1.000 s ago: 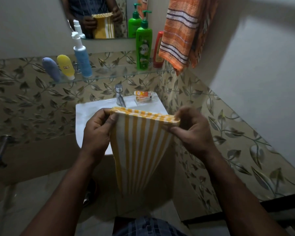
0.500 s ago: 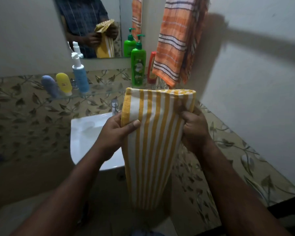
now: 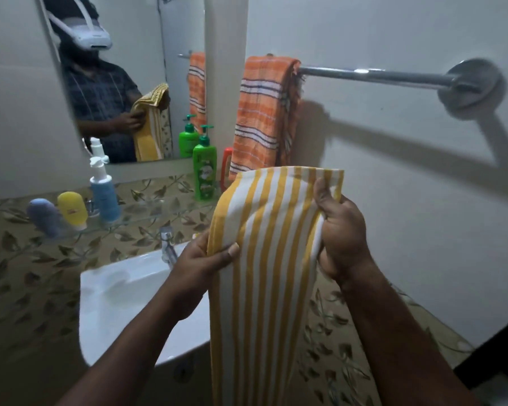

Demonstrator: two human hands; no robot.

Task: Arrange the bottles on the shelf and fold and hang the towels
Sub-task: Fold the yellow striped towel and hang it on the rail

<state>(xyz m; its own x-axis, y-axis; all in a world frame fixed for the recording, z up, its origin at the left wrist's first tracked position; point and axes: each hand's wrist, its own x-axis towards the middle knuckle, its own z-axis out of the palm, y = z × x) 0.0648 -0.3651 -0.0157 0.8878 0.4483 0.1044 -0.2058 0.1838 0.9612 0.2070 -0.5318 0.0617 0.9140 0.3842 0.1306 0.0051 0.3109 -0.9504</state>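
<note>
Hanging step in hand, by my read: the folded yellow striped towel is held up mid-frame, below the towel bar at 1 o'clock. Left grip pinches its left edge, thumb on the front; right grip clutches the right edge near the top fold. Orange towel drapes the bar's left end at 12 o'clock. Bottles stand on the glass shelf at 9 o'clock. Next move likely needs the fold lifted over the bare bar to the right of the orange towel.

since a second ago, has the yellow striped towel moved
Yes, upward and rightward: the yellow striped towel had its top edge at the sink; now it reaches the hem of the orange towel.
</note>
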